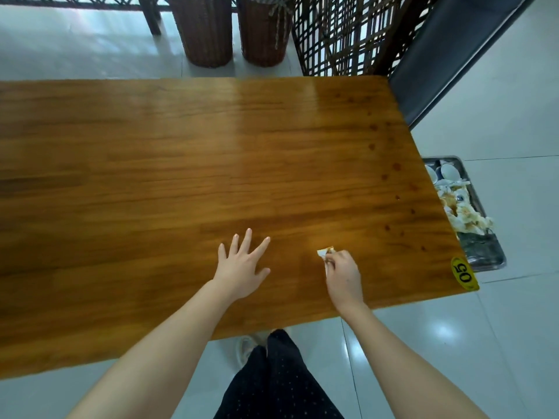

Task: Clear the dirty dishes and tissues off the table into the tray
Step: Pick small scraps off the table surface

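Note:
My right hand point(343, 275) pinches a small crumpled, stained tissue point(324, 252) just above the wooden table point(181, 164), near its front right part. My left hand point(242, 266) lies flat with fingers spread on the tabletop, a little to the left of the right hand. A metal tray point(490, 258) sits low beyond the table's right edge. It holds white bowls point(447, 172) at its far end and a heap of soiled tissues point(465, 216) in the middle.
A yellow "05" sticker point(464, 273) marks the table's front right corner. Brown stains point(396, 167) dot the right side of the tabletop. Two woven stools point(208, 31) and a lattice screen point(341, 34) stand behind the table. A dark bench point(447, 55) is at the far right.

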### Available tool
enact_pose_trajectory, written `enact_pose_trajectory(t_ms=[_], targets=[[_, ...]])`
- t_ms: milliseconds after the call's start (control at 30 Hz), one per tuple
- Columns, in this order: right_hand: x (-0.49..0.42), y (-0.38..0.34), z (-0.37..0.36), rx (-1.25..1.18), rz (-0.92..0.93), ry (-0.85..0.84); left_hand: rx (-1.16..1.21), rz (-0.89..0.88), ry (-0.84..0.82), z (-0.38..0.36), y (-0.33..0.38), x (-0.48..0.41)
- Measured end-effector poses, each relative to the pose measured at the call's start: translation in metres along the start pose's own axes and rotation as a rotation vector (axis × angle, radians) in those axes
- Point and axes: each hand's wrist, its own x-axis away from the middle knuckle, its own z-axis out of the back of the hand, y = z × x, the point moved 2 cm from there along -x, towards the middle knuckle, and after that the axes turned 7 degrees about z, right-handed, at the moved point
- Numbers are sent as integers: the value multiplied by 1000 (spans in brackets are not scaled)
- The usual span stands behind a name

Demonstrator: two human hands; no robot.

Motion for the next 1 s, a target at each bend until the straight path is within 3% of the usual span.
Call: enact_pose_trajectory(t_ms=[367, 667, 1000], targets=[[22, 4, -1, 37, 204, -161, -56, -47, -13, -12, 22, 12], [-11, 62, 45, 22, 30, -8, -87, -15, -24, -8, 41, 4], [-45, 148, 114, -2, -74, 82, -102, -13, 4, -1, 117, -28]])
